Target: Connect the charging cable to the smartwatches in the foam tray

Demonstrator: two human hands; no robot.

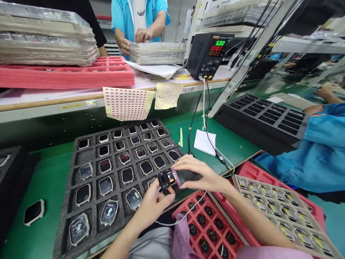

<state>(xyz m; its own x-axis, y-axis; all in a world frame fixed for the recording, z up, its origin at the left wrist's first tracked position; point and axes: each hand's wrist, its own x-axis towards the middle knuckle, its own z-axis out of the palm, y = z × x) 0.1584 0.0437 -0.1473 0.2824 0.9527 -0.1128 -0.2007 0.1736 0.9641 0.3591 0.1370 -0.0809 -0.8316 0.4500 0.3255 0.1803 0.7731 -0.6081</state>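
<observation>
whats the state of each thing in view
bare left hand, gripping small black square device
bare right hand, holding dark rectangular watch body beside it
black bench power supply, on, green and red digits lit
dark grey foam tray, slots mostly filled with square watches
red plastic tray, slots holding round dark parts
cream sheet of red stickers, hanging over shelf edge

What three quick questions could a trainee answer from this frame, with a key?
1. True or false: the power supply has a lit display.
2. What sits in the cells of the gray foam tray? A) watches B) spoons C) bolts
3. Which hand is nearer the white pad?

Key: 1 true; 2 A; 3 the right hand.
</observation>
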